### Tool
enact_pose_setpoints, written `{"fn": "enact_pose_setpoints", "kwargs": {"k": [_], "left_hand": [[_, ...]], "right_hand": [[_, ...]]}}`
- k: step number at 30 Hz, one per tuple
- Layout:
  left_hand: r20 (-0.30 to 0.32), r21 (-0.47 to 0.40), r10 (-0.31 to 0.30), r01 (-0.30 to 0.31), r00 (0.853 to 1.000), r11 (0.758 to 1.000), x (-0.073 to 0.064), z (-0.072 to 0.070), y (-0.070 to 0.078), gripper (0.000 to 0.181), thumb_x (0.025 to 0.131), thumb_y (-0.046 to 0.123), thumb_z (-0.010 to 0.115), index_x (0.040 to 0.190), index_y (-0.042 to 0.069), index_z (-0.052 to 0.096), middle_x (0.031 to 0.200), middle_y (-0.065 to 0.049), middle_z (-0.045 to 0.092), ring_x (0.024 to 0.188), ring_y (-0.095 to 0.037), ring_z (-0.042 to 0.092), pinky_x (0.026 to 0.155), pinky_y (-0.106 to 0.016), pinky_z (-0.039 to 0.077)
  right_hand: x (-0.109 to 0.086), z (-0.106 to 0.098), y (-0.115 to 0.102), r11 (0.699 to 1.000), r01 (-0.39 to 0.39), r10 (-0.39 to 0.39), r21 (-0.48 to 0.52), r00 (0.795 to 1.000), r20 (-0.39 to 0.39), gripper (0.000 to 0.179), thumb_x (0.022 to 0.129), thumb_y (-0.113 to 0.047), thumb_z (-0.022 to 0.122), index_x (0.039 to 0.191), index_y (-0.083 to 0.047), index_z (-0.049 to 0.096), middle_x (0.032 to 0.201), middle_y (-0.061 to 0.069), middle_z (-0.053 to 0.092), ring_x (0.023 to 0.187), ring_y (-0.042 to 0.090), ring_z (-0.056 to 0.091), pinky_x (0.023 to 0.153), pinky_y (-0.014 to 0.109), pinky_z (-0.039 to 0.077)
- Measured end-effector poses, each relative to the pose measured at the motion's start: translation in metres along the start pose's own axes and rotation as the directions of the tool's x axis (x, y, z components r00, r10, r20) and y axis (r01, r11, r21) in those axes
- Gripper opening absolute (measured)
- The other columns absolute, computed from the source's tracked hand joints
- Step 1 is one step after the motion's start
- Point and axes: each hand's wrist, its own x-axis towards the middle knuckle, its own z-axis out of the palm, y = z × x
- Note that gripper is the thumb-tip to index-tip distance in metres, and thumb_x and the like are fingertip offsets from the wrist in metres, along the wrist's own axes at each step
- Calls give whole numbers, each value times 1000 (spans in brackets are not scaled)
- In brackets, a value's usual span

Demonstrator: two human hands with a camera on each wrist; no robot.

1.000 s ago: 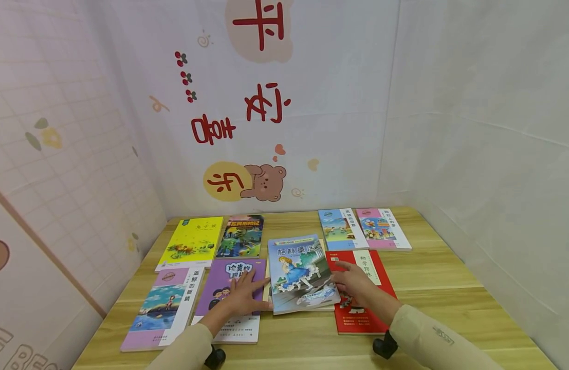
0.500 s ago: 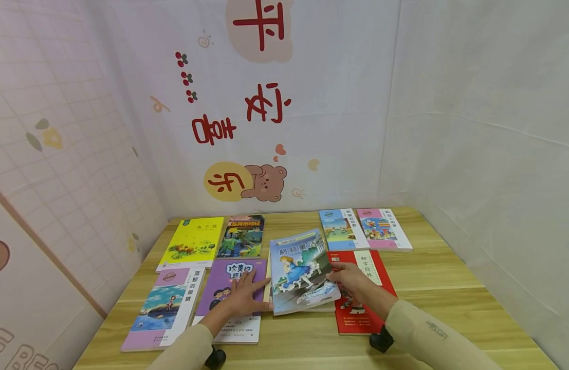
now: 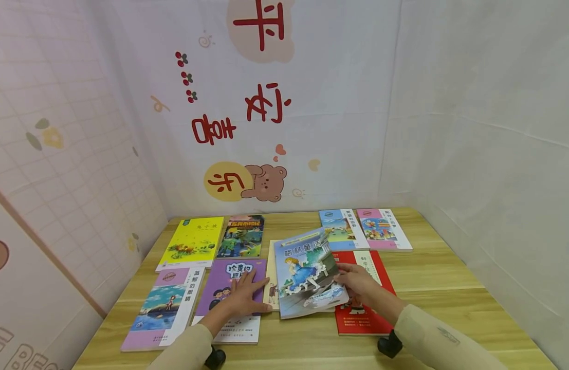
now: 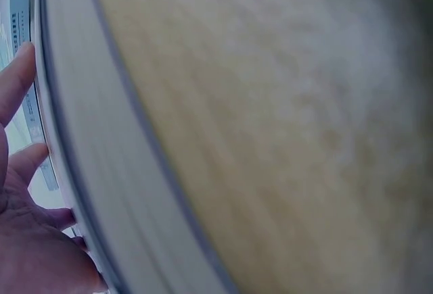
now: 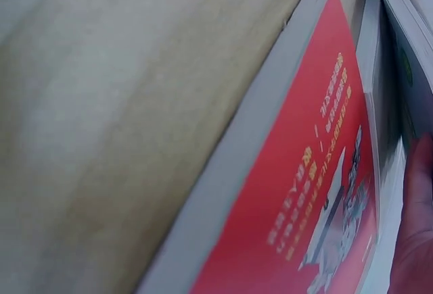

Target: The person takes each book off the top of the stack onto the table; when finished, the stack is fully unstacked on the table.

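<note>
My right hand [image 3: 365, 287] grips the right edge of a light-blue storybook [image 3: 303, 277] with a girl in a blue dress on its cover. The storybook is tilted and raised off what lies beneath it; in the right wrist view my thumb lies along its side. Under it, mostly hidden, is a cream-covered book [image 3: 272, 288]. My left hand [image 3: 241, 298] rests on a purple book [image 3: 219, 277] with its fingers spread, fingertips at the cream book's left edge. A red book [image 5: 298, 219] lies just under and beside my right hand.
At the back left lie a yellow book [image 3: 191, 241] and a dark green comic-style book [image 3: 241, 239]. A pink-and-blue book [image 3: 164, 308] is at the front left. Two thin books, one blue [image 3: 342, 228] and one pink [image 3: 383, 228], lie at the back right on the wooden table [image 3: 441, 303].
My right hand has tilted the light-blue storybook up and shifted it a little to the right, showing more of the cream book's left side. The left hand has stayed in place.
</note>
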Motion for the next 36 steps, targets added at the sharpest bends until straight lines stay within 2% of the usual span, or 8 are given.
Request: {"fn": "enact_pose_setpoints", "kwargs": {"k": [2, 4, 9, 12, 20, 27, 36], "left_hand": [[-1, 2, 5, -5, 1000, 1000, -1, 0, 0, 82, 82, 42, 80, 150, 12, 45, 161, -27, 12, 146, -50, 2, 111, -69, -6], [-2, 5, 8, -8, 1000, 1000, -1, -1, 1, 82, 82, 42, 80, 150, 11, 45, 160, -28, 12, 146, -50, 2, 110, -69, -5], [-5, 1, 8, -8, 1000, 1000, -2, -1, 0, 81, 84, 43, 78, 150, 11, 45, 160, -28, 12, 146, -51, 2, 110, -70, -5], [-6, 3, 9, -9, 1000, 1000, -3, -1, -1, 79, 85, 43, 77, 150, 12, 46, 160, -28, 13, 146, -51, 2, 110, -70, -5], [-9, -1, 14, -14, 1000, 1000, -2, -1, -2, 79, 84, 42, 78, 150, 12, 46, 160, -29, 13, 145, -51, 2, 110, -71, -5], [-7, -3, 12, -12, 1000, 1000, -3, -3, 1, 79, 84, 41, 78, 149, 11, 46, 160, -29, 13, 145, -51, 2, 110, -71, -5], [-4, 1, 19, -19, 1000, 1000, -1, -2, 1, 79, 84, 43, 77, 150, 12, 45, 160, -29, 12, 145, -52, 1, 109, -71, -6]], "right_hand": [[-3, -4, 0, 1000, 10, -10, 1, 1000, -1, 53, 99, -5, 53, 148, 5, 37, 132, 24, 57, 91, 29, 68, 67, 37, 55], [-6, -8, 0, 1000, 20, -19, 8, 1000, -6, 53, 99, -4, 53, 148, 5, 37, 135, 25, 55, 91, 28, 68, 68, 37, 55], [-11, -18, 0, 1000, 21, -21, 14, 999, -39, 54, 98, -4, 56, 148, 7, 36, 140, 27, 50, 100, 27, 66, 81, 41, 57], [-14, -25, 0, 1000, 25, -24, 12, 998, -52, 55, 98, -3, 56, 148, 8, 35, 140, 29, 49, 100, 27, 65, 81, 42, 57], [-21, -50, 0, 998, 59, -60, 22, 998, 22, 61, 100, -5, 53, 152, 9, 24, 140, 30, 48, 101, 28, 65, 86, 44, 56], [-32, -67, -4, 998, 61, -61, -10, 998, -8, 64, 99, -5, 55, 152, 8, 23, 146, 33, 39, 105, 29, 62, 90, 44, 54], [-44, -97, -1, 991, 132, -132, -2, 990, 45, 67, 98, -4, 58, 151, 12, 20, 139, 26, 51, 99, 24, 67, 84, 40, 57]]}}
